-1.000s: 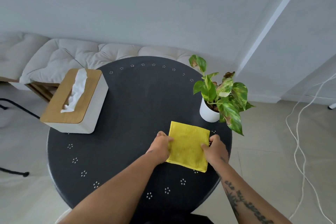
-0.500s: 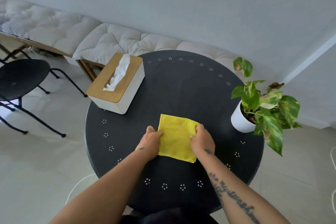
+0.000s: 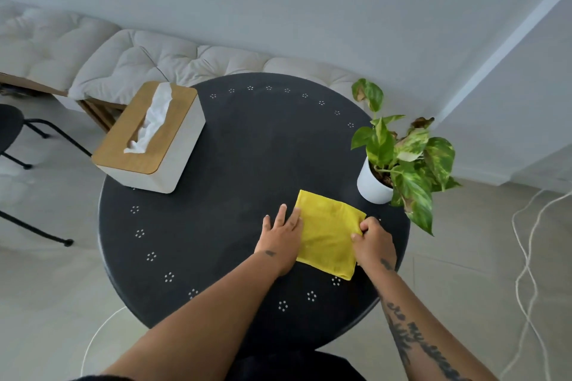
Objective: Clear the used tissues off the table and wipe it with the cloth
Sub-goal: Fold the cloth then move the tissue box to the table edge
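Observation:
A folded yellow cloth (image 3: 328,235) lies flat on the round black table (image 3: 241,164), right of centre near the front. My left hand (image 3: 280,238) rests flat with spread fingers, its fingertips on the cloth's left edge. My right hand (image 3: 373,244) is curled and pinches the cloth's right edge. I see no loose tissues on the tabletop.
A white tissue box with a wooden lid (image 3: 151,139) stands at the table's back left, a tissue poking out. A potted plant in a white pot (image 3: 399,164) stands at the right edge, close to the cloth. A cushioned bench (image 3: 139,68), a black chair (image 3: 18,133) and white cables (image 3: 526,257) surround the table.
My left hand has opened and now lies flat on the cloth's left edge. The right hand still pinches the right edge. The camera view has shifted.

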